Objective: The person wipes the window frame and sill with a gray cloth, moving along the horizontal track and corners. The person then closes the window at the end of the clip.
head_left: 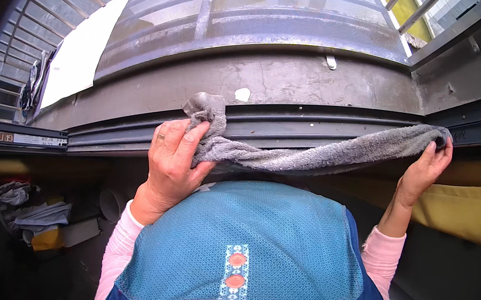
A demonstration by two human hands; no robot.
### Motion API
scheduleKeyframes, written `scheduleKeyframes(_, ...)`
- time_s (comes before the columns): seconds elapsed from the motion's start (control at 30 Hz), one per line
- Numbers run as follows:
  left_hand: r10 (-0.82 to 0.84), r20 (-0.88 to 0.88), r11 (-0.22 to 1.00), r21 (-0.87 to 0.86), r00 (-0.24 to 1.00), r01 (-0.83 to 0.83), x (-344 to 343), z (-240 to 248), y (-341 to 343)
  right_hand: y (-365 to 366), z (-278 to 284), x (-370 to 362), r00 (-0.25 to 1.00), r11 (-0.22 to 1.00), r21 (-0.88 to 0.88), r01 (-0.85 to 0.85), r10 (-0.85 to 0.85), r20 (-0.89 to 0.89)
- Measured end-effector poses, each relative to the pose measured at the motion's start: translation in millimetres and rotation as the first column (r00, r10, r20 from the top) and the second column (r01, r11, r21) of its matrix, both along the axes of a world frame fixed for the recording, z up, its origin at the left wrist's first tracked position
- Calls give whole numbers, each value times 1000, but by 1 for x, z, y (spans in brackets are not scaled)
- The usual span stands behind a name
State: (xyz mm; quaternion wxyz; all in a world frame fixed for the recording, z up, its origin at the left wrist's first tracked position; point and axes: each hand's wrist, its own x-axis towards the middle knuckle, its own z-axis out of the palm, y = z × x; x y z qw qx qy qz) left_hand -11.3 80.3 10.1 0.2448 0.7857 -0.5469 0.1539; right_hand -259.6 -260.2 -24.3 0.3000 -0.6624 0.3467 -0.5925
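Note:
A long grey towel (322,157), twisted and slack in the middle, stretches between my two hands above the dark window track (266,130). My left hand (177,152) grips the bunched left end, and a crumpled corner sticks up past its fingers. At the far right end of the track, my right hand (426,169) pinches the other end of the towel, with the fingertips against the frame's corner. Part of the track is hidden behind the cloth.
Beyond the track lies a grey ledge (295,76) with a small white piece (242,94) on it. A mesh panel (255,11), white sheet (81,51) and metal bars (50,10) stand outside. Folded cloths (43,215) lie low left; yellow fabric (468,212) is at right.

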Motion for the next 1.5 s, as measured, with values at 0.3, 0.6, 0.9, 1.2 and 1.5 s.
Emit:
scheduleKeyframes(0.3, -169, -109, 984, -71, 980, 162, 2, -1, 14, -43, -19, -10, 502, 940, -342, 22, -306, -809)
scheduleKeyframes(0.6, -41, -306, 920, -384, 951, -84, 20, 5, 63, 15, -27, 25, 695, 964, -198, -179, -19, -719)
scheduleKeyframes(0.9, 618, -382, 540, -428, 687, -724, 98, 22, 202, 111, -11, 71, 625, 809, 27, -587, 475, -620)
scheduleKeyframes(1.2, 822, 209, 477, 255, 530, -841, 150, -9, 273, 208, 12, 152, 352, 484, -41, -874, 572, -741)
scheduleKeyframes(1.5, 787, -103, 614, 219, 608, -758, 162, -16, 285, 252, 12, 202, 235, 265, -94, -960, 570, -787)
